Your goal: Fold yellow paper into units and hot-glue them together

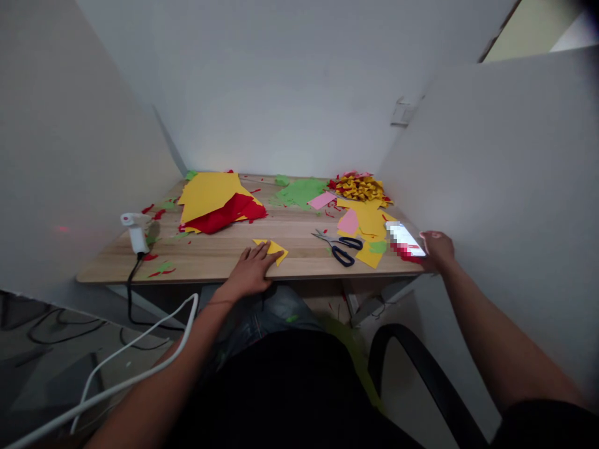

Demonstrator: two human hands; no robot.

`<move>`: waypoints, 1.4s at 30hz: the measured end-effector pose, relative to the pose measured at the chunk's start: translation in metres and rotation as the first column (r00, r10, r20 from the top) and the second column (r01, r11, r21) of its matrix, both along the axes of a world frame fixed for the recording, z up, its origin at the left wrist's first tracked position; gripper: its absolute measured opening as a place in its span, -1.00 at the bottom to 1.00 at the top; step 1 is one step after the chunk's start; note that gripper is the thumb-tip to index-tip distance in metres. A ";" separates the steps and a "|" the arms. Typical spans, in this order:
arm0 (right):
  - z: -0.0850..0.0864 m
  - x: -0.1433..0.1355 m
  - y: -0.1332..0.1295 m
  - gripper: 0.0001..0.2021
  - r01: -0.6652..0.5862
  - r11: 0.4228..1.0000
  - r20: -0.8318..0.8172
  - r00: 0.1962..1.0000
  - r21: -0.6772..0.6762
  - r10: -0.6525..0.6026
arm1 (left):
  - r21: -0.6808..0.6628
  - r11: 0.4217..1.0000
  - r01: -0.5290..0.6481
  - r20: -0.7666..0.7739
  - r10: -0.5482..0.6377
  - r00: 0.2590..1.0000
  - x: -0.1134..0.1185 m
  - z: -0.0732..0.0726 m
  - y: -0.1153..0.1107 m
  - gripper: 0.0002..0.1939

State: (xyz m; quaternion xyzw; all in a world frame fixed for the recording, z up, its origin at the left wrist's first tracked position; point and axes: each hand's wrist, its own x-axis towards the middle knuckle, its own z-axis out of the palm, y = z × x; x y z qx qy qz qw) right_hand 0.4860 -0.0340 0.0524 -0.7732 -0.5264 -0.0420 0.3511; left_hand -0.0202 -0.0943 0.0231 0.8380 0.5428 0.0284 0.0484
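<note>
One yellow paper [276,247] partly under left hand [250,270]

The desk [290,226] has a light wood-grain top and spans the middle of the frame. Left end: white corded glue gun [136,238], with red scraps [160,214] around it. Upper left: stacked yellow paper sheets [210,194], overlapped by a red sheet [227,213]. Upper centre: green paper [304,191], pink rectangle [322,200]. Upper right: heap of folded yellow pieces [360,186]; below it, loose yellow sheets [373,219]. Right of centre: dark-handled scissors [333,241], blades apart. Near edge, centre: yellow paper triangle [277,249].
</note>
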 end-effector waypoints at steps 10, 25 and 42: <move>-0.027 -0.232 0.026 -0.81 -0.671 0.740 -0.029 0.742 -0.045 0.670 | 0.034 0.985 -0.168 0.130 0.162 0.978 0.030 0.008 0.038 -0.49; -0.052 -0.315 0.049 -0.70 -0.659 0.743 -0.031 0.750 -0.116 0.660 | 0.154 0.890 -0.430 0.333 0.363 0.870 0.049 -0.008 0.076 -0.56; -0.050 -0.309 0.038 -0.75 -0.676 0.737 -0.010 0.737 -0.011 0.676 | 0.031 0.916 -0.400 0.709 0.262 0.655 0.033 -0.018 0.083 -0.81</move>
